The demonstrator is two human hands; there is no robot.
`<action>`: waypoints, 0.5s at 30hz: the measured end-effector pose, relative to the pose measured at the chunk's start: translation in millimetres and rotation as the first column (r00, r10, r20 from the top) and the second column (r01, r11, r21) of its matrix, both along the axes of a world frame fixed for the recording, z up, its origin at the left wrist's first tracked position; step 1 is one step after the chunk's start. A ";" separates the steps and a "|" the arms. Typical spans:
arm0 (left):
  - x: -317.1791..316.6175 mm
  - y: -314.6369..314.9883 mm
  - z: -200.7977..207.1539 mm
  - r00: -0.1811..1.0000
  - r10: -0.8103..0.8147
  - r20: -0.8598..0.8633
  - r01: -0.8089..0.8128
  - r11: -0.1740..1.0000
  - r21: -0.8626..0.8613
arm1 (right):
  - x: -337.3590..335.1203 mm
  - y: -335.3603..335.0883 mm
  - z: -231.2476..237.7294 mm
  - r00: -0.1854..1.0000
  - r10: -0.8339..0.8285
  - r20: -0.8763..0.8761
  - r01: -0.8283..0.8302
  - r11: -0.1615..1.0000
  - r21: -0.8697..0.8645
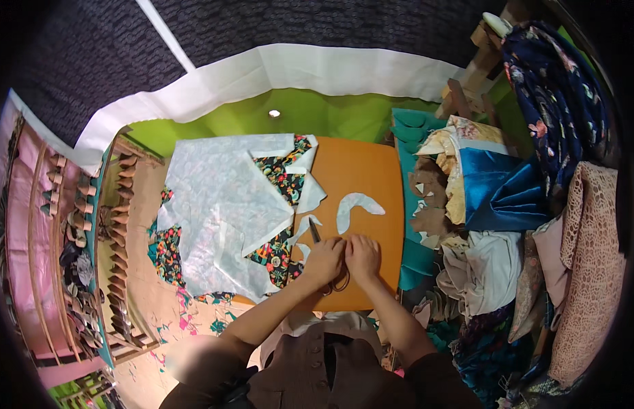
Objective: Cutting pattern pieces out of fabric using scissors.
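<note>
My left hand (325,262) is closed around a pair of scissors (313,232). The dark blades point away from me, and the handle loops show below the hand. Right beside it, my right hand (363,257) is curled with its fingers against the left; whatever it may hold is hidden. A small pale fabric scrap (304,230) lies by the blade tips. Farther off, a curved pale cut piece (347,210) rests on the orange tabletop (371,163). To the left spreads a large pale sheet (215,177) over dark floral fabric (270,262).
Folded and piled fabrics (497,255) crowd the right side, with a teal board (414,262) along the table edge. Racks of wooden shoe lasts (119,238) stand at the left. Colourful scraps (187,310) litter the floor. A dark, white-edged cloth (283,61) hangs beyond the table.
</note>
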State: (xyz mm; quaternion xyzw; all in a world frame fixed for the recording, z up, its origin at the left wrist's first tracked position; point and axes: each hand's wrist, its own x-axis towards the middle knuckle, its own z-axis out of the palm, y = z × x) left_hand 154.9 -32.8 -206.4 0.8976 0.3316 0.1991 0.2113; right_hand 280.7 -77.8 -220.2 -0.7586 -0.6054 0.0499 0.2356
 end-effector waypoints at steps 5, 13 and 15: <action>-30.7 -12.8 21.7 0.986 0.161 -0.051 -0.169 0.938 -0.304 | -31.3 -6.4 -0.9 0.983 0.079 -0.168 -0.081 0.997 -0.003; -156.7 5.2 14.0 0.802 0.578 -0.152 -0.583 0.812 0.012 | -102.7 12.9 21.2 0.800 0.413 -0.435 -0.474 0.880 -0.036; -182.7 6.9 16.0 0.731 0.666 -0.150 -0.661 0.745 0.090 | -125.2 16.8 20.9 0.767 0.366 -0.527 -0.464 0.884 -0.061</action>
